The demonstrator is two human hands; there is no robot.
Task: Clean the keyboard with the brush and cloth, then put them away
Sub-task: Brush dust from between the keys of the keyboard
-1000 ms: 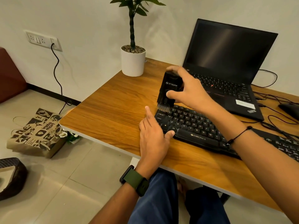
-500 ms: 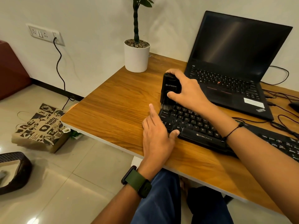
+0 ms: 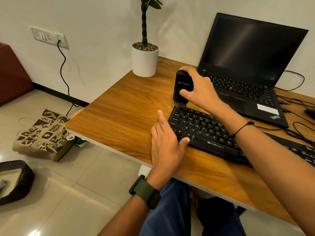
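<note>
Fingers of the left hand (image 3: pixel 166 145) lie straight against the keyboard's (image 3: pixel 202 128) left end near the tabletop's (image 3: pixel 122 114) front edge, thumb on its corner as before. The right hand (image 3: pixel 197 89) grips the upright brush (image 3: pixel 182 87), bristles now at the keyboard's far left corner, slightly farther back than half a second ago.

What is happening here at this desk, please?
A person seated at a wooden desk is cleaning a black keyboard. The right hand grips a black brush upright, bristles down at the keyboard's far left corner. The left hand lies flat on the desk, its thumb on the keyboard's near left edge, seemingly steadying it. An open laptop with a dark screen and a potted plant stand behind. No cloth is in view.
</note>
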